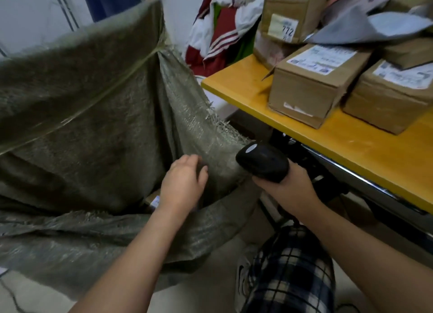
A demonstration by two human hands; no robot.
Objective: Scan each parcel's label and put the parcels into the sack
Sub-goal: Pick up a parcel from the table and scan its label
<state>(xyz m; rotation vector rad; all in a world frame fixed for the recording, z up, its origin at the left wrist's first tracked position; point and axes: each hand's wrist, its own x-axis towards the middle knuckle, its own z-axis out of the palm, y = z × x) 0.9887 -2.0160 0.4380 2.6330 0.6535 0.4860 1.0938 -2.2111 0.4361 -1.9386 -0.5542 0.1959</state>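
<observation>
Brown cardboard parcels (311, 87) with white labels sit stacked on a yellow-topped table (351, 148), up and to the right of the right hand's fingers, apparently not yet bagged. A grey plastic mailer (365, 24) lies across the heap. The right hand (288, 191) grips a black handheld scanner (262, 161). The left hand (182, 183) hovers empty, fingers loosely spread, in the mouth of the grey-green woven sack (93, 101). Below that wrist, deep in the sack, one labelled box corner (153, 199) shows; whether more lie there cannot be told. Most of the job appears to lie ahead.
</observation>
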